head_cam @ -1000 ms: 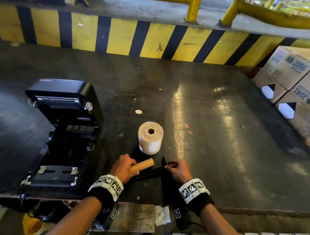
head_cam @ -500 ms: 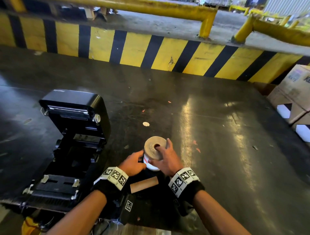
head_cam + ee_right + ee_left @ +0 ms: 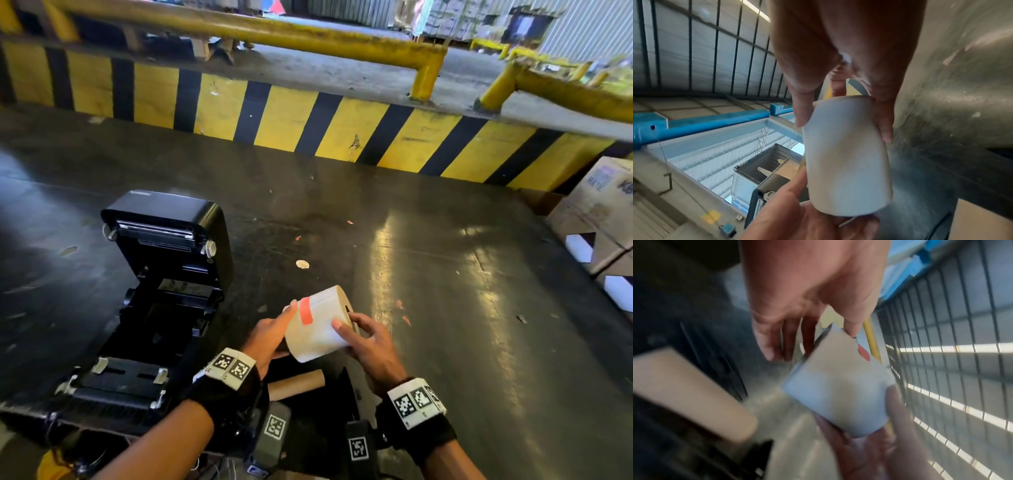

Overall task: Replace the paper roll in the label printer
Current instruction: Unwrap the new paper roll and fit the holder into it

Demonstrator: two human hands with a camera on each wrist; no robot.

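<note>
Both hands hold a white label roll [image 3: 317, 325] above the dark table [image 3: 445, 274], tilted on its side, with a red tape strip [image 3: 306, 310] on its wrap. My left hand [image 3: 274, 334] grips its left end, thumb near the tape. Gripping the right end is my right hand [image 3: 364, 337], thumb on the wrap and fingers over the core hole. The same roll [image 3: 840, 386] [image 3: 846, 155] fills both wrist views. The black label printer [image 3: 150, 308] stands to the left with its lid up and its bay bare. An empty cardboard core [image 3: 296, 383] lies just below the hands.
A black flat piece [image 3: 347, 383] lies beside the core near the table's front edge. Cardboard boxes [image 3: 599, 219] stand at the right edge. A yellow-and-black striped kerb [image 3: 308, 116] with yellow rails runs along the back. A small round disc [image 3: 302, 264] lies beyond the roll.
Both hands let go of the empty core and the black piece, reached to the upright roll, and have lifted it off the table and tipped it on its side.
</note>
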